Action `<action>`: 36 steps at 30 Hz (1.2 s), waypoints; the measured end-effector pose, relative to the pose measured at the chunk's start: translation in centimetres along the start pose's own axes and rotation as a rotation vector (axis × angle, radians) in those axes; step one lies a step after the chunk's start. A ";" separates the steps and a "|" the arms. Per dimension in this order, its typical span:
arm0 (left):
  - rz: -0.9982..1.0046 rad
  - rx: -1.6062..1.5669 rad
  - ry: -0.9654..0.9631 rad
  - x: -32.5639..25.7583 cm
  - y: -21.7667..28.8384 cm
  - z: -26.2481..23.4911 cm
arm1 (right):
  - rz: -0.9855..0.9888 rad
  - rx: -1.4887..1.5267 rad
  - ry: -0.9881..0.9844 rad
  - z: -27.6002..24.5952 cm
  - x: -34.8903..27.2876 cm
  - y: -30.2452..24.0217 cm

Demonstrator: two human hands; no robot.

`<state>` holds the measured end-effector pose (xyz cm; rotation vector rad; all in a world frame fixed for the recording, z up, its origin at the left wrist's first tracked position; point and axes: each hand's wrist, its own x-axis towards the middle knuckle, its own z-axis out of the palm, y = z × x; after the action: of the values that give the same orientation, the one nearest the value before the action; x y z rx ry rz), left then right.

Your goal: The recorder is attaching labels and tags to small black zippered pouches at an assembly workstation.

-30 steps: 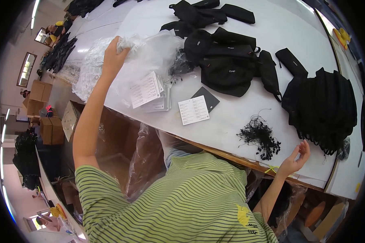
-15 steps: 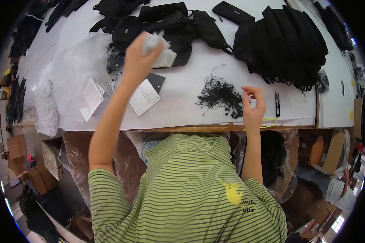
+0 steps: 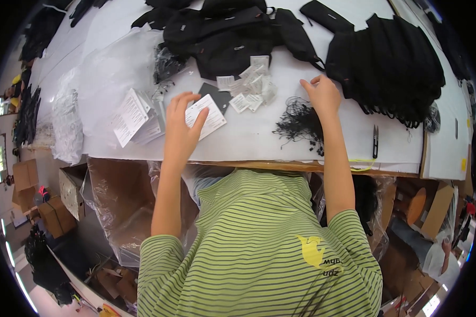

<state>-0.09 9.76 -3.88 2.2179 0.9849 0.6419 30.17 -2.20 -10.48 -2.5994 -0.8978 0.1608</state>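
Observation:
My left hand [image 3: 184, 126] is over a stack of white printed cards [image 3: 212, 124], its thumb and fingers apart around the top card's left side. A dark grey card [image 3: 217, 95] shows beneath them. Just beyond lies a loose pile of small white labels [image 3: 255, 87]. My right hand [image 3: 323, 96] hovers above a tangle of black strings [image 3: 297, 122], fingers loosely curled with a gap between thumb and forefinger. Nothing shows between them, and the strings are partly hidden by that wrist.
Black bags [image 3: 232, 47] lie across the far side of the white table [image 3: 248, 145]. A row of black bags [image 3: 388, 68] stands at right, with thread snips [image 3: 375, 141] nearer. Clear plastic bags [image 3: 108, 79] and folded printed cards [image 3: 132, 117] are at left.
The small white labels have left my left hand and lie on the table. That hand has come nearer, to the printed cards. My right hand has moved farther out, above the strings.

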 end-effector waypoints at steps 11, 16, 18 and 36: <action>-0.233 0.127 -0.117 -3.9 -2.0 -1.5 | -0.139 0.295 -0.077 0.0 0.7 -1.4; -0.162 0.424 0.108 -4.1 -5.1 0.7 | -0.157 0.962 0.001 -6.8 -1.4 -3.9; -0.199 0.429 0.076 -4.0 -5.3 1.1 | -0.225 1.147 0.037 -9.9 -2.2 -5.0; -0.282 -0.652 0.311 -4.5 -0.3 -0.2 | 0.095 1.415 -0.509 -8.8 -7.1 -5.3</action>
<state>-3.11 6.51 -4.78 1.4093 1.0269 1.0225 23.56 -5.51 -0.39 -1.2507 -0.4546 1.0633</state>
